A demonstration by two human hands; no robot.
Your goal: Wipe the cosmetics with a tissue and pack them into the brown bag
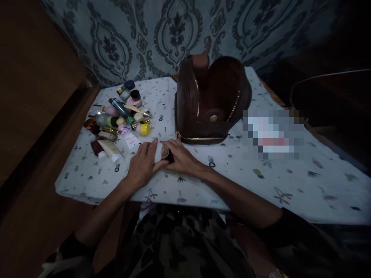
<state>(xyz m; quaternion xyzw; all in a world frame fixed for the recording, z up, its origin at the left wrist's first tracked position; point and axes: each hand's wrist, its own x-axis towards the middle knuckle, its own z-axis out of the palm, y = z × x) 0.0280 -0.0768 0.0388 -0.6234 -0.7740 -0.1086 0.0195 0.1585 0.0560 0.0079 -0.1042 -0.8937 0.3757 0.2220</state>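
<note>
A small cosmetic jar [159,151], white on its left and dark with a gold rim on its right, sits between my two hands just above or on the table. My left hand [142,164] closes on the white side, its thumb reaching under toward the right. Fingers of my right hand [183,159] wrap the dark side, so part of the jar is hidden. Behind my right hand stands a brown leather bag [199,129], its top unzipped and gaping. To the left of my left hand lies a cluster of cosmetics, including a pink-and-white tube [129,137] and a cream tube [111,151].
Also in the cluster are a yellow-capped bottle [143,129], a dark green tube [120,109] and several jars and bottles. A blurred-out item [274,134] lies right of the bag. The patterned tablecloth [185,191] covers the table, which meets a patterned wall behind.
</note>
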